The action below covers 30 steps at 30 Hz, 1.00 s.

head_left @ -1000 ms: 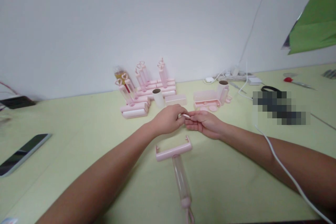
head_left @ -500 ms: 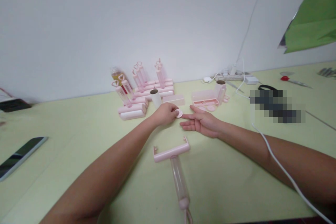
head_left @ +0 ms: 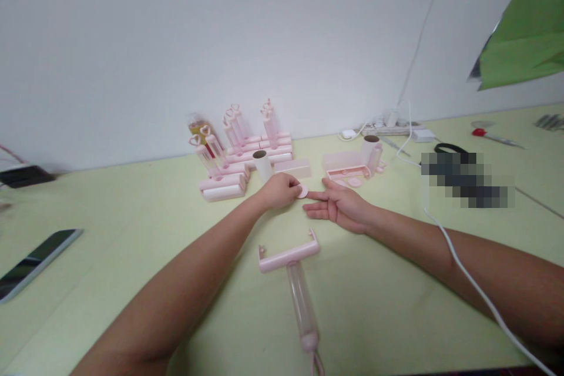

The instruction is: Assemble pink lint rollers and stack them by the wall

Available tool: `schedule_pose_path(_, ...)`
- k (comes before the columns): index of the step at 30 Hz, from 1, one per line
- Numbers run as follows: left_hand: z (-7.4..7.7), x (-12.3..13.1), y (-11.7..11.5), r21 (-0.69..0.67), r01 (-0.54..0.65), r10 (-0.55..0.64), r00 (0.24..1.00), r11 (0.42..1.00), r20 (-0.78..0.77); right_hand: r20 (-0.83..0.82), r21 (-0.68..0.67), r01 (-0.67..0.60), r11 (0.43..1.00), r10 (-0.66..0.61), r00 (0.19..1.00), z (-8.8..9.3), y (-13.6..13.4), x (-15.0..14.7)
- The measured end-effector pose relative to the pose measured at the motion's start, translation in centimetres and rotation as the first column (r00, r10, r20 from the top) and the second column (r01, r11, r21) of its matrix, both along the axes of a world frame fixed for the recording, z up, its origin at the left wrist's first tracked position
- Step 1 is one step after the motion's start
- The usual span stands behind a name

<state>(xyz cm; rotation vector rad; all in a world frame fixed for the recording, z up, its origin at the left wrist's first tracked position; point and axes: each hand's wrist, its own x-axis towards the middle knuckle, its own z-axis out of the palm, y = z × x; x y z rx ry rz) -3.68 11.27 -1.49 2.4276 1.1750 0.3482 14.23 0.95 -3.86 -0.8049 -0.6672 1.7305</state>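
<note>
Between the thumb and fingers of my left hand (head_left: 281,191) is a small pale pink round cap (head_left: 302,191), its plain face showing. My right hand (head_left: 341,207) lies palm up with fingers spread, its index fingertip at the cap's edge; whether they touch, I cannot tell. Nearer to me on the table lies a pink lint roller handle (head_left: 296,282) with a bare U-shaped bracket and a clear grip. Beyond my right hand, more round caps (head_left: 354,182) lie by an open pink case part (head_left: 348,172).
Finished-looking pink lint rollers (head_left: 222,185) stand in rows at the back left. White paper rolls (head_left: 261,164) stand upright beyond my hands. A white cable (head_left: 449,241) crosses over my right forearm. A phone (head_left: 39,261) lies left; a red-handled screwdriver (head_left: 497,137) lies far right.
The round cap has turned in my left fingers: its face showed ridged detail before and looks plain now. Both hands have stayed nearly in place.
</note>
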Motion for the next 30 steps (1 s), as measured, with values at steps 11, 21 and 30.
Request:
schedule_pose_path(11,0.4,-0.3,-0.2,0.090,-0.045,0.049,0.998,0.995,-0.038,0.130,0.046,0.058,0.997,-0.063,0.989,-0.1,-0.6,-0.5)
schedule_pose_path(21,0.4,-0.3,-1.5,0.124,0.039,-0.025,0.994,0.991,-0.109,0.264,0.180,0.039,0.983,-0.086,0.961,-0.7,-0.9,-1.2)
schedule_pose_path(30,5.5,-2.1,-8.6,-0.087,0.190,-0.206,0.948,0.978,-0.244,0.315,0.224,0.146,0.964,-0.213,0.925,-1.0,-0.8,-1.2)
